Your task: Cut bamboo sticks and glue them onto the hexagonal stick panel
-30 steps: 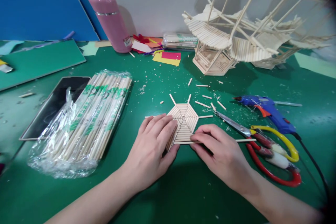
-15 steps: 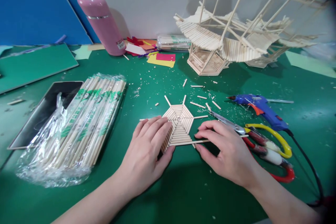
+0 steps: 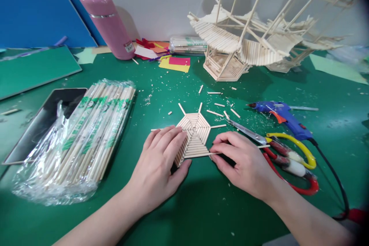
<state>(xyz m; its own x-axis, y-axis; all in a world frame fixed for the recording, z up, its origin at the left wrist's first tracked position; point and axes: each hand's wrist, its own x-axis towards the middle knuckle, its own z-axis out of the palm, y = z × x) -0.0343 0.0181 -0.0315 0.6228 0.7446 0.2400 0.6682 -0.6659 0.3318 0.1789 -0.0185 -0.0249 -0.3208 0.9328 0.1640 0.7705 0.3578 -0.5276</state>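
A web-shaped panel of thin wooden sticks [image 3: 198, 132] lies flat on the green table, its rows forming several wedges around a centre, with spoke ends jutting out. My left hand [image 3: 163, 153] covers its left side, holding it with bent fingers on top and the thumb at the front edge. At the panel's front right, my right hand [image 3: 243, 163] pinches a long thin wooden stick [image 3: 263, 146] between thumb and fingers. That stick runs along the panel's front row, and its far end pokes out right of the hand.
Scissors [image 3: 256, 137] and a blue glue gun [image 3: 284, 115] lie to the right. A plastic-wrapped bundle of chopsticks [image 3: 100, 115] overlaps a dark flat device [image 3: 37, 130] at left. Cut stick pieces [image 3: 215, 113], a pink flask [image 3: 108, 27] and a stick-built pavilion model [image 3: 225, 71] are farther back.
My right hand has slid slightly left along the stick, its fingertips now at the panel's front right corner. The left hand still rests on the panel. The view has shifted a little.
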